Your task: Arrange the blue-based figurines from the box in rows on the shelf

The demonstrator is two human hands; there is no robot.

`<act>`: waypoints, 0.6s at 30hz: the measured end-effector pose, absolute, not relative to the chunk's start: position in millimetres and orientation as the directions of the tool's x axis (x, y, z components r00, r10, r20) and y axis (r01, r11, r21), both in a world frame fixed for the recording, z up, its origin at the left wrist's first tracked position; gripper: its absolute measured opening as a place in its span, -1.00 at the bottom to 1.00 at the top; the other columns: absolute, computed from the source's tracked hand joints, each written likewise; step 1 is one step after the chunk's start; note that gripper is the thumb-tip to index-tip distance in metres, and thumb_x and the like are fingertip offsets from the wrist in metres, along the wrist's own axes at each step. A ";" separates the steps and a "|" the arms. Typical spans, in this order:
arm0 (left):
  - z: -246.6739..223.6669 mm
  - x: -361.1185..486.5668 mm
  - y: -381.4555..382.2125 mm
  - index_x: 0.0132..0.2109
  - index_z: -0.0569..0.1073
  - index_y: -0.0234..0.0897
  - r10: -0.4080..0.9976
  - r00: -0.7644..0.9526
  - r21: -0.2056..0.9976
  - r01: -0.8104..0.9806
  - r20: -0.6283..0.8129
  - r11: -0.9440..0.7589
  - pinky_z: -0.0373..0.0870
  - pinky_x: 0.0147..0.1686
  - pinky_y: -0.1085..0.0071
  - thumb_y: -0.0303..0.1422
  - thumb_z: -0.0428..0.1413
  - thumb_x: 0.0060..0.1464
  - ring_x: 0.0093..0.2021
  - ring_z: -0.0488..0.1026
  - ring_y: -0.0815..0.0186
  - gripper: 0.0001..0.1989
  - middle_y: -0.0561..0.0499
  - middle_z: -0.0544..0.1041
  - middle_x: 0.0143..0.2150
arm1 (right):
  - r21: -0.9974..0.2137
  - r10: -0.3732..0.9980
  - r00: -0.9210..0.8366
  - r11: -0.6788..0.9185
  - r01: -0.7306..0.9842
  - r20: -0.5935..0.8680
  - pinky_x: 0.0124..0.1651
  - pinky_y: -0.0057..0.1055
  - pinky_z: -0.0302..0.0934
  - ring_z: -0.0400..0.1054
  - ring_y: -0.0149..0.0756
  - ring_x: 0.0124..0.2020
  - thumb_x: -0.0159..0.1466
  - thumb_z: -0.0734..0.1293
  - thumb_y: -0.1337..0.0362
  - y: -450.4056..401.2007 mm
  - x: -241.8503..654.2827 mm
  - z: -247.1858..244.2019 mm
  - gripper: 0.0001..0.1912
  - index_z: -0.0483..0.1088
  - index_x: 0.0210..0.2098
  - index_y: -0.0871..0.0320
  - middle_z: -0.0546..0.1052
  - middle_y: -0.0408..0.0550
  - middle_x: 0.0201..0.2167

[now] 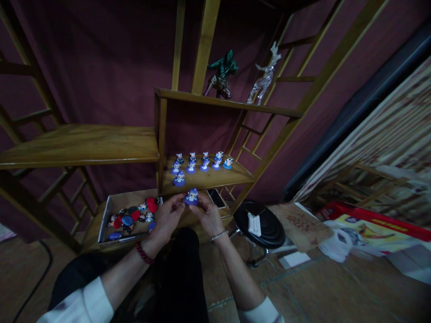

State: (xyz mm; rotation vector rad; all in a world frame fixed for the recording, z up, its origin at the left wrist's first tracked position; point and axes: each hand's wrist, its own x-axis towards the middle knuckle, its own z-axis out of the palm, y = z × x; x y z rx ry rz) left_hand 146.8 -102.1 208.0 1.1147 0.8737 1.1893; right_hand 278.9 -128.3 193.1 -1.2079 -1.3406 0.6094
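Between both hands, just in front of the small shelf, is a purple-and-white toy figurine on a round purple base. My left hand has its fingertips closed at the figurine's left side. From the right, my right hand pinches the base with thumb and fingers. Similar figurines stand in rows on the wooden shelf beyond; a lone purple one forms the front row at the left. An open cardboard box of mixed figurines, some with red or blue parts, lies left of my left hand.
Above, a dark green figure and a clear deer statue stand on the upper shelf. A phone-like dark slab lies below the figurine shelf. At right are a black round stool, a plastic bag and a red-yellow box.
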 end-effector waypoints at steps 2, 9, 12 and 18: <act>206.2 152.4 -99.1 -0.24 0.50 -0.25 0.972 0.234 0.973 -0.232 0.036 0.019 0.25 -0.13 0.34 -0.45 0.13 -0.20 -0.24 0.40 0.28 -0.73 -0.02 0.53 -0.28 | -0.898 0.892 0.215 0.327 0.295 0.396 -0.07 -0.26 0.26 0.37 -0.25 -0.16 0.04 0.35 0.22 -127.7 283.2 193.7 -0.62 0.36 -0.13 0.13 0.47 -0.02 -0.17; 206.3 167.6 -93.7 -0.25 0.48 -0.26 0.973 0.219 0.992 -0.120 0.074 -0.048 0.28 -0.20 0.36 -0.47 0.08 -0.17 -0.29 0.42 0.30 -0.75 -0.01 0.53 -0.31 | -0.899 0.894 0.254 0.276 0.340 0.370 -0.10 -0.26 0.27 0.39 -0.25 -0.22 0.04 0.35 0.20 -126.1 296.8 195.3 -0.62 0.37 -0.15 0.16 0.49 0.00 -0.20; 204.2 172.1 -91.1 -0.26 0.48 -0.23 0.972 0.207 0.993 -0.061 0.108 -0.098 0.28 -0.24 0.37 -0.45 0.09 -0.17 -0.33 0.42 0.30 -0.77 0.01 0.52 -0.35 | -0.895 0.896 0.231 0.290 0.338 0.378 -0.09 -0.28 0.27 0.39 -0.26 -0.22 0.04 0.35 0.20 -124.4 301.7 195.4 -0.63 0.37 -0.16 0.16 0.49 -0.01 -0.20; 200.5 180.2 -83.9 -0.27 0.49 -0.21 0.966 0.164 0.980 -0.035 0.200 -0.197 0.26 -0.16 0.35 -0.47 0.08 -0.17 -0.28 0.40 0.30 -0.77 -0.01 0.50 -0.28 | -0.868 0.876 0.235 0.313 0.384 0.421 -0.14 -0.33 0.30 0.38 -0.28 -0.23 0.04 0.35 0.20 -119.5 310.6 196.8 -0.65 0.37 -0.17 0.16 0.47 -0.02 -0.23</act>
